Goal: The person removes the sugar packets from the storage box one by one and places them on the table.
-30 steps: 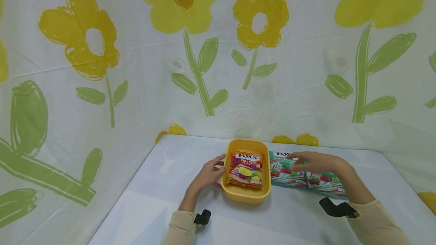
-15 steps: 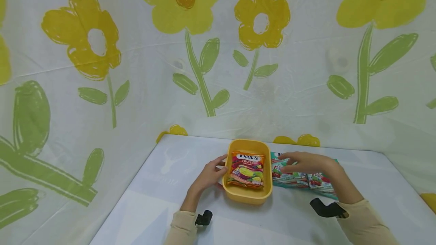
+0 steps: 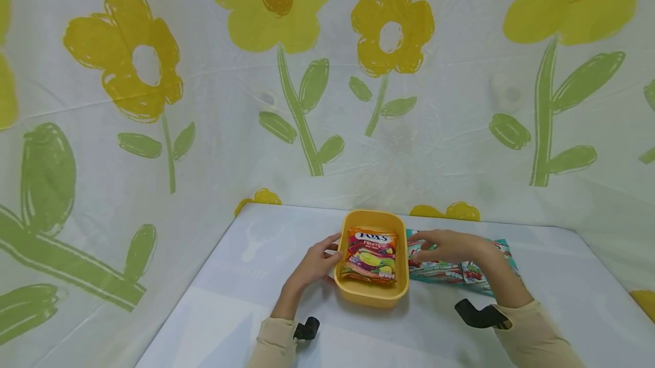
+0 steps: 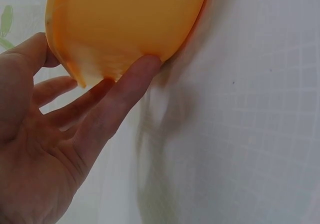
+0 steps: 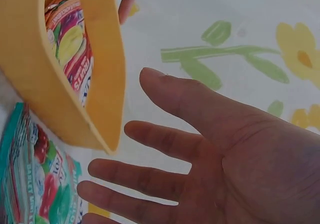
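An orange bag of Fox's Fruits candy [image 3: 370, 257] lies flat inside a yellow plastic container [image 3: 370, 298]. My left hand [image 3: 312, 265] touches the outer left side of the container, its fingers spread along the wall. In the left wrist view, the fingertips [image 4: 147, 64] rest against that wall, one low near its base. My right hand [image 3: 452, 245] hovers over the teal bags of Fox's candy [image 3: 435, 271] just right of the container. The right wrist view shows the right hand's fingers extended and apart, holding nothing, with a teal bag [image 5: 47, 184] beyond the fingertips.
The white table [image 3: 327, 345] has its far edge right behind the container. A hanging cloth [image 3: 460, 157] printed with yellow flowers stands behind and to the left. Black camera mounts [image 3: 481, 314] stick out from both wrists.
My right hand has moved left over the teal bags toward the container, uncovering more of the right-hand bag. My left hand and the container stay where they were.
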{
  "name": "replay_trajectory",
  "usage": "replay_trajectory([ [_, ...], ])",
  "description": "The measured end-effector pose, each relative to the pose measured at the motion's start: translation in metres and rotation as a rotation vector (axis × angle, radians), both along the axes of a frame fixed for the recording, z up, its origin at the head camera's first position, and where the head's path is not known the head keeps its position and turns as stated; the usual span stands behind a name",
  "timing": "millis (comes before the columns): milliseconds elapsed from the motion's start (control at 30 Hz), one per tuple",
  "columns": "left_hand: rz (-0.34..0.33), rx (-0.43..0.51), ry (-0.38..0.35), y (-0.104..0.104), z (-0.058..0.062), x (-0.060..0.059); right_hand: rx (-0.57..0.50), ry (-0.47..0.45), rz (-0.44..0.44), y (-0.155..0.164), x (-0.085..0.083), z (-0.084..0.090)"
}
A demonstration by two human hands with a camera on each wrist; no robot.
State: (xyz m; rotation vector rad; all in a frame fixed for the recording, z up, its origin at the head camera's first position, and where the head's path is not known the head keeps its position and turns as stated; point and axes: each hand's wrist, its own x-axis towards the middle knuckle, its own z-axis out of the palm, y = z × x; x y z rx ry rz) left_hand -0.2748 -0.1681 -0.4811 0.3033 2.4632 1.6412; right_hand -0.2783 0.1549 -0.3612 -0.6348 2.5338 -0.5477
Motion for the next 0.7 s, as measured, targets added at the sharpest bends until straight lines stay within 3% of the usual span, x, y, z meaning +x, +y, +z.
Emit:
replay_trajectory([
  [700,0.001,-0.003,-0.002,-0.001,0.000,0.000,-0.013,-0.014,0.018,-0.032,-0.004,0.006],
])
